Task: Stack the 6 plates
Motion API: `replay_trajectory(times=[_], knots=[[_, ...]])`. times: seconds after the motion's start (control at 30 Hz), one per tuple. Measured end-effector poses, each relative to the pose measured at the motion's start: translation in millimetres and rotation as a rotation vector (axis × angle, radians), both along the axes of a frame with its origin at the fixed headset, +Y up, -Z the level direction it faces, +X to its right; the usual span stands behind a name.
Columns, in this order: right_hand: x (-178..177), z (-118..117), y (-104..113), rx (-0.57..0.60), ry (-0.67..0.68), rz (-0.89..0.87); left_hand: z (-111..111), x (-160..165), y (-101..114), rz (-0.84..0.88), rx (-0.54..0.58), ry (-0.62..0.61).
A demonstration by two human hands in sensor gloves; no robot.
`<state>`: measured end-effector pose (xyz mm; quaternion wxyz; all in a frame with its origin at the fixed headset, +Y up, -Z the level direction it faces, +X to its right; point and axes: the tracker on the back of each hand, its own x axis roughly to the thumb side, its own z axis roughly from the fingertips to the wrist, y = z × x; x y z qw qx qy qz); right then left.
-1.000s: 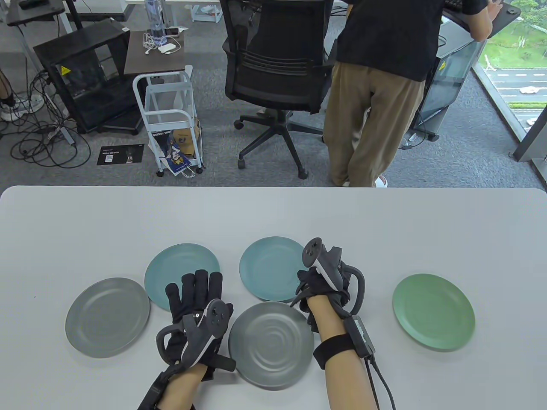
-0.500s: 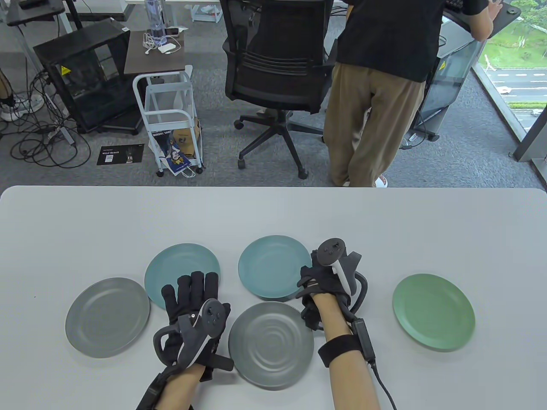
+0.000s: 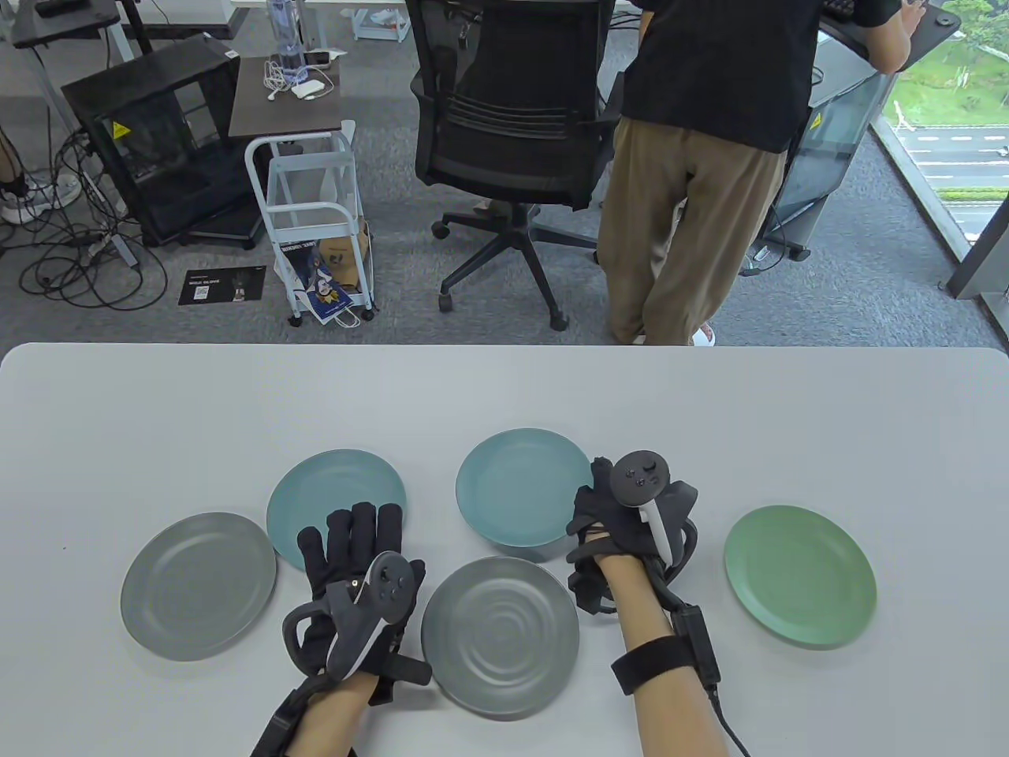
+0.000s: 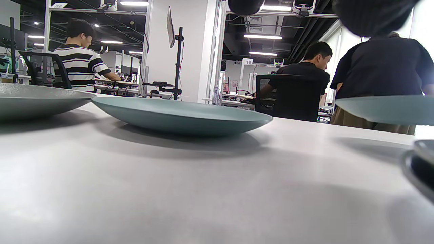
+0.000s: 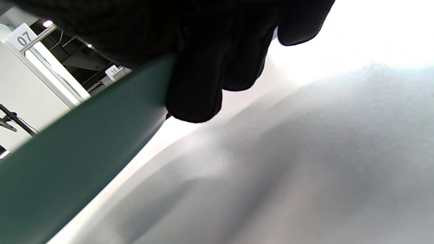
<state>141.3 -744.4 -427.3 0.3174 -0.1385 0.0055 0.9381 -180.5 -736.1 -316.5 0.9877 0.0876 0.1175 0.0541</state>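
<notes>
Several plates lie on the white table (image 3: 709,410): a grey plate (image 3: 197,585) at left, a teal plate (image 3: 331,493), a grey plate (image 3: 500,637) in the near middle and a green plate (image 3: 800,576) at right. My right hand (image 3: 603,512) grips the right rim of a second teal plate (image 3: 516,487) and holds it slightly off the table. The right wrist view shows my fingers (image 5: 203,84) curled under its rim (image 5: 84,152). The raised plate also shows in the left wrist view (image 4: 386,108). My left hand (image 3: 355,544) lies flat, fingers spread, over the near edge of the first teal plate.
Beyond the table's far edge a person (image 3: 709,158) stands beside a black office chair (image 3: 504,134). A small white cart (image 3: 315,221) and a black cabinet (image 3: 158,142) stand on the floor at the far left.
My right hand has taken the teal plate by its right rim, lifted it and carried it a little to the right. My left hand has drawn back slightly and stays flat.
</notes>
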Motion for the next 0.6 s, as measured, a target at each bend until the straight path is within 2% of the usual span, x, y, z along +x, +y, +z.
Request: replay_trajectory(times=[0.33,0.47,0.6], knots=[[17,34,7,0.088,0.046,-0.100,0,-2,-1,0.022,-0.002,0.003],[22,48,12,0.109,0.071,-0.083,0,-2,-1,0.025,-0.004,0.002],[28,58,6,0.105,0.093,-0.135,1,-2,-1,0.025,0.000,0.003]])
